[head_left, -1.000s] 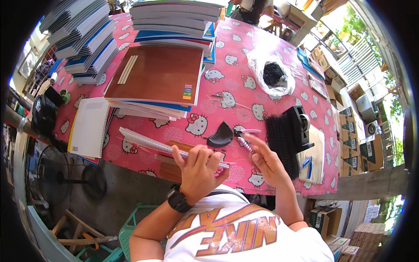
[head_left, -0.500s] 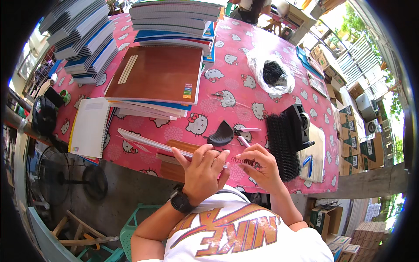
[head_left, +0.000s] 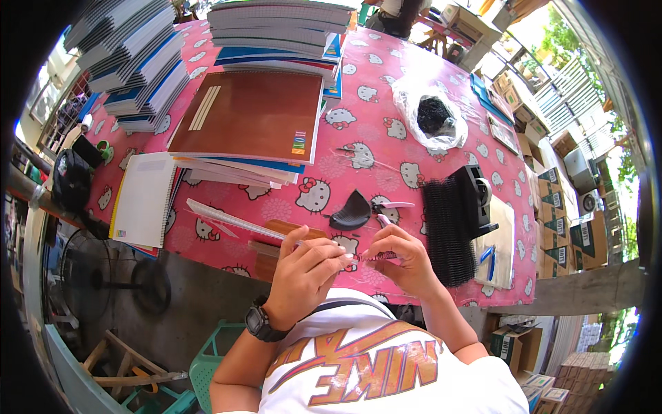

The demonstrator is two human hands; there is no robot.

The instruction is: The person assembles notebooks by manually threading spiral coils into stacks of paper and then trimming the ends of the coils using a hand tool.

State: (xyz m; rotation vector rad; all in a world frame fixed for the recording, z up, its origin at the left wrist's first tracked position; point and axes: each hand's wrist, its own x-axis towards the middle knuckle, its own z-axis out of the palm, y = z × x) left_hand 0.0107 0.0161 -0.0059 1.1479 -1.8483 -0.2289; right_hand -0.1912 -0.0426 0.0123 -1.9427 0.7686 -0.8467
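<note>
My left hand [head_left: 308, 271] closes around a thin notebook [head_left: 234, 219], seen nearly edge-on with its pages slanting up to the left. A black spiral binding coil [head_left: 379, 256] is pinched in my right hand [head_left: 405, 261]. The coil's near end meets the notebook's right end beside my left fingertips; whether it sits in the holes cannot be made out. Beneath the notebook lie brown wooden pieces [head_left: 271, 265]. Just beyond my hands are a black scoop-shaped piece [head_left: 351, 211] and a pink-handled cutting tool [head_left: 396, 205].
Many black coils [head_left: 447, 238] lie right of my hands against a black tape dispenser [head_left: 476, 201]. Blue pens [head_left: 487, 262] rest on a beige pad. Brown-covered notebooks [head_left: 248, 114] and taller notebook stacks [head_left: 276, 27] stand beyond. A plastic bag [head_left: 441, 134] sits farther right.
My left hand has shifted slightly left and turned, its fingers now bunched at the notebook's end. My right hand has moved left, bringing the coil up to that end.
</note>
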